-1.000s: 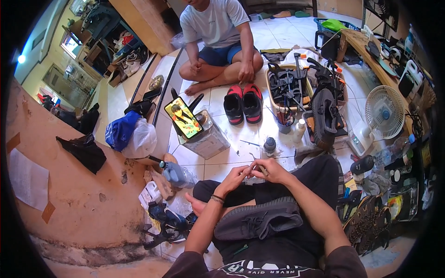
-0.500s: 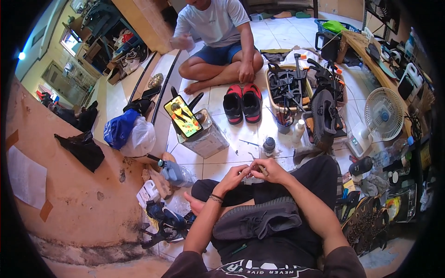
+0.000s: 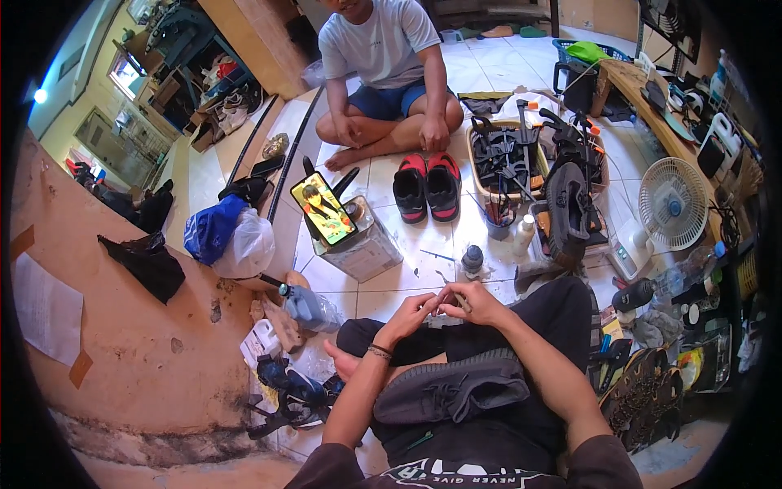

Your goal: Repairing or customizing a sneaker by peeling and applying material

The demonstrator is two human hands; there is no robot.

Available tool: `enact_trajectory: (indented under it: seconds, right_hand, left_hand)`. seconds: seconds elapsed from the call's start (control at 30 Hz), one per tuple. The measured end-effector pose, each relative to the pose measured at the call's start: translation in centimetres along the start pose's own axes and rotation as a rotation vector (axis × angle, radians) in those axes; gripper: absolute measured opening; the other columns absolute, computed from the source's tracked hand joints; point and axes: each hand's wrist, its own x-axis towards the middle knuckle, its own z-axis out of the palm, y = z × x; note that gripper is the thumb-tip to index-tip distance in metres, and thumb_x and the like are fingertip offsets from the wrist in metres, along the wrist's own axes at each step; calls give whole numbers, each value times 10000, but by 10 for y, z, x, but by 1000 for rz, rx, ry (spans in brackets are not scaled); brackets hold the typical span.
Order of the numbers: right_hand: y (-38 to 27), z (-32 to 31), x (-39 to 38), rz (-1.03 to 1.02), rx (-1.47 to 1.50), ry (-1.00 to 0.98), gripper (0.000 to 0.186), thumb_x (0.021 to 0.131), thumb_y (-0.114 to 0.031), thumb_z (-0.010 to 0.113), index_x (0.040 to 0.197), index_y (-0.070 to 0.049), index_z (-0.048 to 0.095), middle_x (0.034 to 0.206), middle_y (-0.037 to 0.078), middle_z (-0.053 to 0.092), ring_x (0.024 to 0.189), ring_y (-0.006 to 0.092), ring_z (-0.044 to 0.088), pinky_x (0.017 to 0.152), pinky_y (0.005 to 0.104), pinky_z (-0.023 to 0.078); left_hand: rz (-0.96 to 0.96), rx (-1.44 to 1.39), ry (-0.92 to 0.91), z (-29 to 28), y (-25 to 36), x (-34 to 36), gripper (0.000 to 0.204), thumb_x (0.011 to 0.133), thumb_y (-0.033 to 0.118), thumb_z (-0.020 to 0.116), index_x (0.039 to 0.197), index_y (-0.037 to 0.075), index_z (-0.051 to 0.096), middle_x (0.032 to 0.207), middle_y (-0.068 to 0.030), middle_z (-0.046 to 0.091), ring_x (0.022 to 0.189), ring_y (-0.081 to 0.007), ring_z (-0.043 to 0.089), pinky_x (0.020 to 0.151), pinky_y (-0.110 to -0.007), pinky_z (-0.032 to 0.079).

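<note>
My right hand point(image 3: 471, 303) holds a slim metal tool point(image 3: 449, 285) with a wooden-looking handle, its thin end pointing forward. My left hand point(image 3: 414, 312) has its fingers pressed together against the right hand's fingers; whatever is between them is too small to make out. Below both hands a dark grey knit shoe point(image 3: 448, 387) lies across my lap, on black trousers point(image 3: 550, 318). Just beyond the hands stands a small dark bottle point(image 3: 472, 260) on the tiled floor point(image 3: 358, 151).
A person point(image 3: 379, 49) sits cross-legged opposite, behind red-and-black shoes point(image 3: 428, 187). A phone point(image 3: 323, 208) is propped on a metal can point(image 3: 365, 248). At right are baskets of shoe parts point(image 3: 497, 151), a white fan point(image 3: 674, 204) and a wooden bench point(image 3: 631, 85); at left a jug point(image 3: 297, 310).
The other person's hand, raised half a second ago, has come down to the legs. My hands have stayed almost in place, with only slight finger movement.
</note>
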Motion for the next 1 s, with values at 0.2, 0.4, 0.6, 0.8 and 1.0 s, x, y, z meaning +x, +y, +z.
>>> enact_trajectory:
  seconds: [0.2,0.4,0.6,0.8,1.0]
  right_hand:
    - [10,2,1,-24,-10,-5,210,861,-149,706,982,7,636,824,124,727,748,176,705,674,299,528]
    - [10,2,2,-30,-18,-15,174,872,-130,695,963,7,641,824,122,729,751,175,706,671,296,527]
    - [6,-3,-1,7,8,-42,133,877,-88,686,977,-6,654,848,108,723,778,153,678,713,299,525]
    - [9,-6,-1,36,60,-107,127,880,-84,674,983,-12,655,863,101,723,788,151,673,721,306,524]
    - [0,-5,-1,41,34,-79,159,854,-127,696,934,-3,639,821,57,697,765,124,634,714,279,499]
  left_hand:
    - [11,3,-12,0,1,0,488,1008,432,457,956,-23,628,805,-43,596,793,-129,522,740,-292,432]
    - [45,11,-5,0,-7,0,490,1007,442,453,936,-12,624,794,-43,585,788,-135,520,749,-294,431]
    - [-21,48,-58,-1,0,0,483,1005,447,443,926,4,617,797,-46,581,782,-144,515,741,-290,422]
    - [23,74,-80,-2,-1,0,467,1003,436,449,963,5,624,814,-50,591,794,-150,521,738,-293,422]
    - [12,61,-42,-2,-3,0,442,1014,419,434,1038,17,616,807,-44,591,785,-142,523,728,-287,423]
